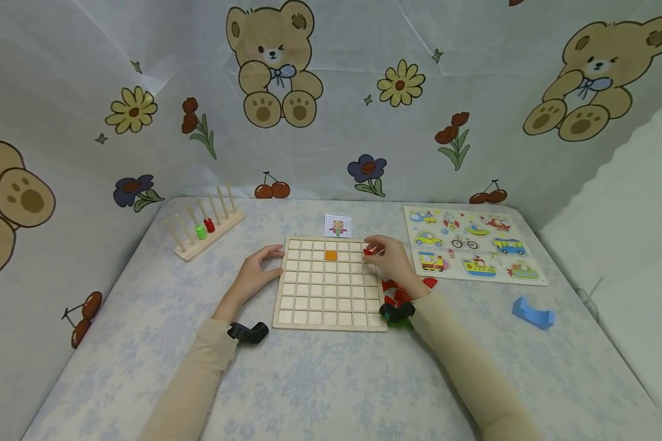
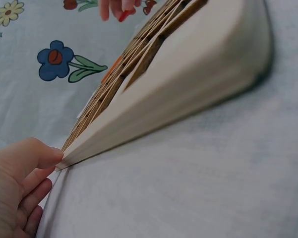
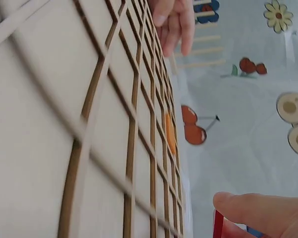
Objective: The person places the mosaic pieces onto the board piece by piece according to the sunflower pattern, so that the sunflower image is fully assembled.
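A square wooden grid board [image 1: 315,301] lies on the table in the head view. One orange square tile [image 1: 330,255] sits in a cell of its second row from the far edge. My left hand [image 1: 250,275] rests against the board's left side, its thumb and fingers spread apart along the edge. Over the far right corner of the board, my right hand [image 1: 393,262] pinches a small red piece [image 3: 217,225] between thumb and fingers. Several loose red pieces [image 1: 399,295] lie beside the board's right edge, partly hidden by the right wrist.
A small picture card [image 1: 338,226] lies behind the board. Far left stands a wooden peg rack [image 1: 209,239] with green and red beads. At the right are a vehicle puzzle board [image 1: 458,245] and a blue curved block [image 1: 532,313]. A printed cloth [image 1: 342,141] hangs behind the table.
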Demonstrator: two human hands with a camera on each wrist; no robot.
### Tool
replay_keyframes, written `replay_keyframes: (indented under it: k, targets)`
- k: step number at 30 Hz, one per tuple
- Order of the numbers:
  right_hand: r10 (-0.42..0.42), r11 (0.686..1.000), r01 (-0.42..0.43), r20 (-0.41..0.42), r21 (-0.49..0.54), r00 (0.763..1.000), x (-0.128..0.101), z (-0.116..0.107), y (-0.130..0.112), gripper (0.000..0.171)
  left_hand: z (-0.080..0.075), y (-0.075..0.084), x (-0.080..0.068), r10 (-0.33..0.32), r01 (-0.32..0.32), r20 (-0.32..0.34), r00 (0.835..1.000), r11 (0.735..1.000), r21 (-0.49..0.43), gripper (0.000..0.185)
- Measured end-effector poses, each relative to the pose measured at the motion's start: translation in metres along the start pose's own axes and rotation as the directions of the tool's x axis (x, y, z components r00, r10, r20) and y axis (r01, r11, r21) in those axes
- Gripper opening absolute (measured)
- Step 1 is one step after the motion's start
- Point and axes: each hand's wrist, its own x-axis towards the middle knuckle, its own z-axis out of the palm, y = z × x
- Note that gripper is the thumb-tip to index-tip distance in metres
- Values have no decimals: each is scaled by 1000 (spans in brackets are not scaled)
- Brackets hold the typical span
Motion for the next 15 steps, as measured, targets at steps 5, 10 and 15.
replay_keyframes:
  k: [5,10,15]
  targets:
    - [-36,999,36,64,1,997,12,24,-11,41,0,0,1,-6,6,6,1000,1000,-5,52]
    - [-27,1000,28,92,-10,995,23,40,-10,41,1,2,0,-17,17,3,1000,1000,-3,52]
    - [-4,1000,4,90,2,996,27,47,-8,38,-1,4,-1,-22,22,2,1000,1000,-10,51]
